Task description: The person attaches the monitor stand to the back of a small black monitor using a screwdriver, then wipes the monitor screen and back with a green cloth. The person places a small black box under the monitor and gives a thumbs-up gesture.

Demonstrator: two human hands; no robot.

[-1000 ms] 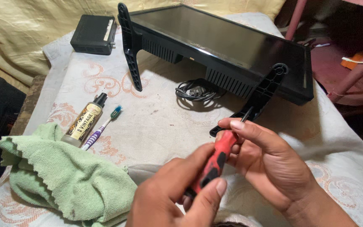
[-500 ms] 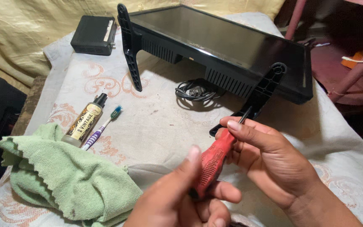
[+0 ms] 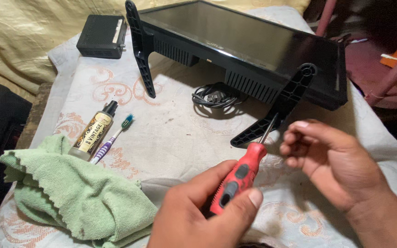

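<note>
Clenching the red screwdriver (image 3: 239, 178) in your left hand (image 3: 198, 216), you risked its tip skidding off the stand foot (image 3: 279, 110) just ahead; your right hand (image 3: 334, 163) hovered empty, half-curled.

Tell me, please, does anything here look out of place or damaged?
Nothing looks damaged or spilled. Only the flat screen lies face up on the cloth-covered table, its stand feet sticking out sideways, while the left hand holds a red screwdriver.

You have a red-and-black screwdriver handle (image 3: 237, 179), a glossy black television (image 3: 253, 46) with black stand legs (image 3: 276, 112), a pale green cloth (image 3: 74, 197) — and a white cover (image 3: 175, 133) bearing faded orange scrollwork.
</note>
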